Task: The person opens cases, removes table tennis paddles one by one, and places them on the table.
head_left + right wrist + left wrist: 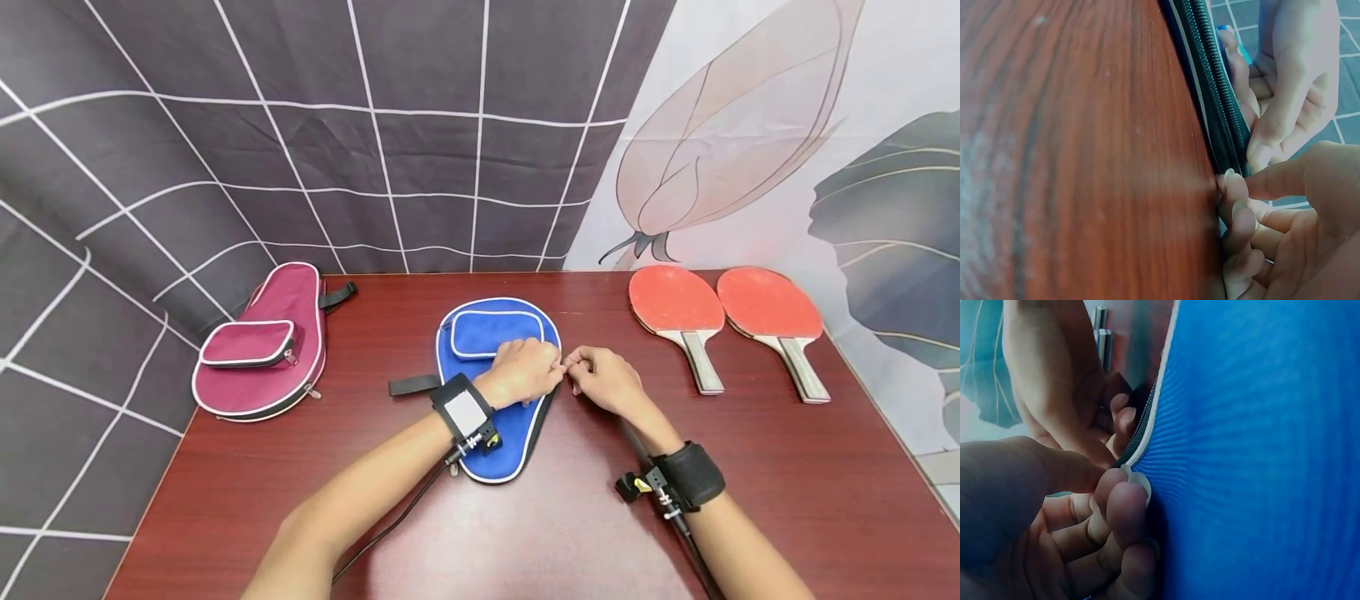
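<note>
A blue table tennis bat case (pixel 501 450) with white piping and a front pocket lies on the table, its narrow end toward me. My left hand (pixel 525 371) reaches across it, thumb and forefinger pinching its right edge by the piping (pixel 1161 381). Just right of that edge, my right hand (pixel 603 382) pinches the zipper side with curled fingers. Two rows of zipper teeth (pixel 1215 75) on black tape stand apart along the edge in the right wrist view. The fingertips of both hands nearly meet there, and any zipper pull is hidden by them.
A maroon bat case (pixel 258 379) with a pocket and black strap lies at the left. At the right are red table tennis bats (pixel 675 300), handles toward me. A black strap (pixel 414 385) sticks out left of the blue case. Dark gridded cloth (pixel 420 150) hangs behind the table.
</note>
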The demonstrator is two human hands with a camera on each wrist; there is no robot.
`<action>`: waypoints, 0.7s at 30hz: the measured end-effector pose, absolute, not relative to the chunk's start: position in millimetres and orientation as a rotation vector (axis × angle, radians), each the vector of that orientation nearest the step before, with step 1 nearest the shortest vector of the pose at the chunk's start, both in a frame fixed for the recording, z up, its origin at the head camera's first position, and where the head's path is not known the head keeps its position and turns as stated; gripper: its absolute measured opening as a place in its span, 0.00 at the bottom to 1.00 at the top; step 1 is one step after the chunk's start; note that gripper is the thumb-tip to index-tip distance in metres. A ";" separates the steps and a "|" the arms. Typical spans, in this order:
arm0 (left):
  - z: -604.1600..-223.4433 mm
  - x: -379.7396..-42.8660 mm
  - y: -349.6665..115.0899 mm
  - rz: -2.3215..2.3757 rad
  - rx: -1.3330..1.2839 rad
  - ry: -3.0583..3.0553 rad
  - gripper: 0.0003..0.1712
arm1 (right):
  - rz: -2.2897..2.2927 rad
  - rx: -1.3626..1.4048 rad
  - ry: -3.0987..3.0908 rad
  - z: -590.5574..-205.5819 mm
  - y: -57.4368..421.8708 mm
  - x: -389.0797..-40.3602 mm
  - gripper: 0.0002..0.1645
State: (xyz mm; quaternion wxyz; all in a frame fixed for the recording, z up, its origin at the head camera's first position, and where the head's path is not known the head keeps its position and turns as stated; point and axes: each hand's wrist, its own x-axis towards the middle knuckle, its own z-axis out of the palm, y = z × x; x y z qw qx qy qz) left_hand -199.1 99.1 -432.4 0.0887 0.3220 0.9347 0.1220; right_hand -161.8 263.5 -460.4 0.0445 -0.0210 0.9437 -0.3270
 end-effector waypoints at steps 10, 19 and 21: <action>-437.8 -198.0 91.1 0.372 0.952 2.790 0.22 | -0.995 -0.033 2.883 -459.2 255.1 -164.6 0.21; -414.9 -167.0 38.3 0.739 1.192 2.783 0.14 | -0.936 -0.016 2.907 -457.7 252.4 -159.9 0.26; -407.4 -163.1 16.1 0.826 1.223 2.832 0.13 | -0.917 -0.010 2.907 -455.7 255.1 -157.2 0.27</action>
